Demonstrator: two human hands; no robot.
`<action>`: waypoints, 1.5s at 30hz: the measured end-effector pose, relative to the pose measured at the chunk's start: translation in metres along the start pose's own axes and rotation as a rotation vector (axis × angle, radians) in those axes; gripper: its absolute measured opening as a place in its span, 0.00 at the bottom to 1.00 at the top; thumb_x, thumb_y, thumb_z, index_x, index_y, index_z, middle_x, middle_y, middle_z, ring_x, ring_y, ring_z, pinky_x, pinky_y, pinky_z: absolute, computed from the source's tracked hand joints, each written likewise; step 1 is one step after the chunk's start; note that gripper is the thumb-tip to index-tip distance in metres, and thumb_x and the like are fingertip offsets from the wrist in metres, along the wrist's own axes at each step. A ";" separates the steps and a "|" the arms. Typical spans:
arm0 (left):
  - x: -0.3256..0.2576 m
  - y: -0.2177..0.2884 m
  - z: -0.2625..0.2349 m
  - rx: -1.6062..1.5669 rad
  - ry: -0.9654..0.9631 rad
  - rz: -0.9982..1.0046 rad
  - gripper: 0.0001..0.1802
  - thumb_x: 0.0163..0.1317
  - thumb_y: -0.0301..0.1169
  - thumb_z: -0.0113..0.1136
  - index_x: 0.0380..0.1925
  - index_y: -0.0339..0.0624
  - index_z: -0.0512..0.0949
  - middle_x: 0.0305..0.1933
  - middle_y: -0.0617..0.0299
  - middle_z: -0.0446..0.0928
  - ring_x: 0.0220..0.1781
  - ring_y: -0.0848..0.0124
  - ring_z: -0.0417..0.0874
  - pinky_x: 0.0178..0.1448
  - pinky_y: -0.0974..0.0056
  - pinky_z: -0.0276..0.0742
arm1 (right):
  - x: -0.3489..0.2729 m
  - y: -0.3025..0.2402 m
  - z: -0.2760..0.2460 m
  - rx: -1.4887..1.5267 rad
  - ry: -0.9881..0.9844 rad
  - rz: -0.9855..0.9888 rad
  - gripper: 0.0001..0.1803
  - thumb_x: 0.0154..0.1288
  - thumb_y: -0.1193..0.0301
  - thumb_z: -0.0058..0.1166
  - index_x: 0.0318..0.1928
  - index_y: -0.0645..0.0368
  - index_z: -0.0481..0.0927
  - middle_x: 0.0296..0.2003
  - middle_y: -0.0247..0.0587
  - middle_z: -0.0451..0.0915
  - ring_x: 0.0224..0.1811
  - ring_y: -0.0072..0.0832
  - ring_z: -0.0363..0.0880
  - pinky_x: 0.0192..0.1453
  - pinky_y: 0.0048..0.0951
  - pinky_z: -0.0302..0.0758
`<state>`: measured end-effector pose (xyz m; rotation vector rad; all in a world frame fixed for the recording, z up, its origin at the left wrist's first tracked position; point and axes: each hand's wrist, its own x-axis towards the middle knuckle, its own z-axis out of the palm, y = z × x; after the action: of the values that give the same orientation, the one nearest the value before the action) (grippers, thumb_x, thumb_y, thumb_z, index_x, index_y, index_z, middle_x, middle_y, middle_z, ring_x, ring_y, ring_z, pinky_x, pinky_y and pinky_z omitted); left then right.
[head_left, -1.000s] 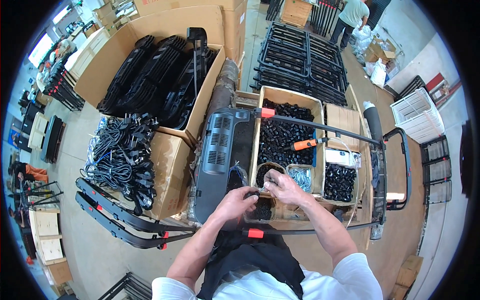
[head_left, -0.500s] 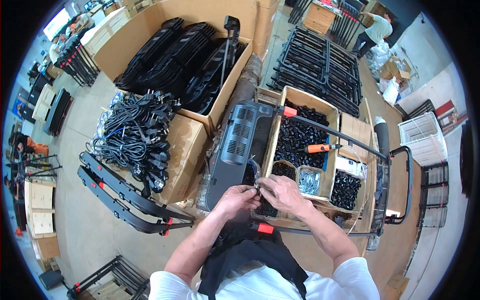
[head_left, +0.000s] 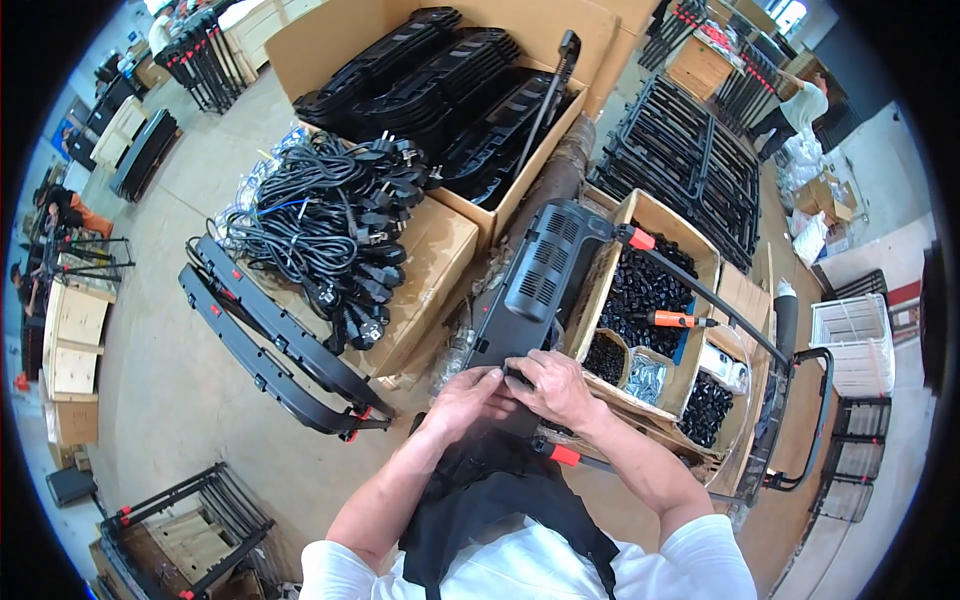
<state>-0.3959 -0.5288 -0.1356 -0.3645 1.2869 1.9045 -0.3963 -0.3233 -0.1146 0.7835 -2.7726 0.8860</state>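
Note:
My left hand (head_left: 468, 402) and my right hand (head_left: 556, 388) meet over the near end of a long black machine base (head_left: 492, 345). The fingers of both are pinched close together. Between them shows a small black part (head_left: 517, 379), mostly covered by my fingertips, so its kind is unclear. Just beyond the hands lies a black vented cover (head_left: 543, 268) on the base. To the right, an orange and black screwdriver-like tool (head_left: 675, 319) rests on the divided parts box (head_left: 712, 255).
Bundled black power cables (head_left: 310, 215) lie on a cardboard box (head_left: 425, 285) at left, beside curved black rails (head_left: 280, 335). A large carton (head_left: 535, 165) of black plastic parts stands beyond. Black frames (head_left: 685, 165) are stacked at far right. A co-worker (head_left: 800, 108) stands behind them.
The view has swung left, so the surroundings appear farther right. My hands, still together, have moved from the base's right side onto its near end.

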 end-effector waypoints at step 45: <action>0.100 0.034 0.030 -0.384 -0.064 -0.015 0.18 0.84 0.40 0.51 0.56 0.35 0.78 0.50 0.50 0.86 0.52 0.60 0.90 0.59 0.55 0.89 | 0.063 0.048 -0.045 -0.067 0.021 0.106 0.14 0.64 0.68 0.69 0.46 0.61 0.86 0.45 0.45 0.87 0.50 0.43 0.84 0.56 0.42 0.80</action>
<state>-0.4800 -0.4634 -0.1620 -0.5011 0.8703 2.1311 -0.4766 -0.2915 -0.0848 0.6190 -2.8317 0.8089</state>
